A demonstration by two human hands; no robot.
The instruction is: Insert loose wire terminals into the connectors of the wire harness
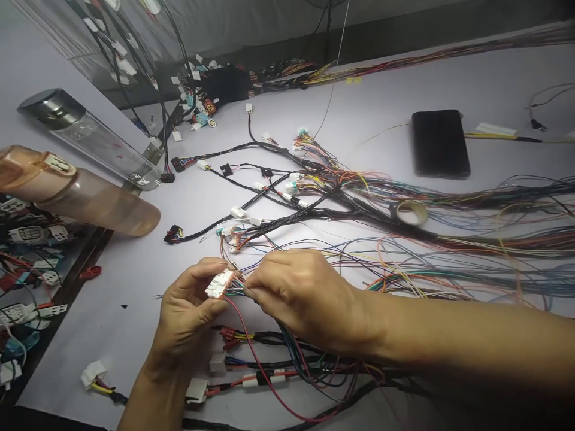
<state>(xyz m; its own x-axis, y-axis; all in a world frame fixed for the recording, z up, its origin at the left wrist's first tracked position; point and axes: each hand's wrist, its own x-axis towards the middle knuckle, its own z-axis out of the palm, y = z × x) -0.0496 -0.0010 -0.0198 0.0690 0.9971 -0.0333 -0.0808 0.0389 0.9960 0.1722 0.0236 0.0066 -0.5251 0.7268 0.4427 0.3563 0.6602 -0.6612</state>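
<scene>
My left hand (188, 311) is closed around a white multi-pin connector (220, 283), held between thumb and fingers just above the white table (135, 275). My right hand (300, 296) pinches thin coloured wires (236, 291) right at the connector's back end. A red wire (256, 353) runs down from the connector toward me. Below both hands lie black-taped harness branches with red and white connectors (251, 359).
A large wire harness (359, 203) spreads across the table's middle and right. A tape roll (411, 212) lies on it and a black phone (439, 142) sits behind. Two clear tube-shaped bins (90, 191) and a tray of loose connectors (31, 269) stand at the left.
</scene>
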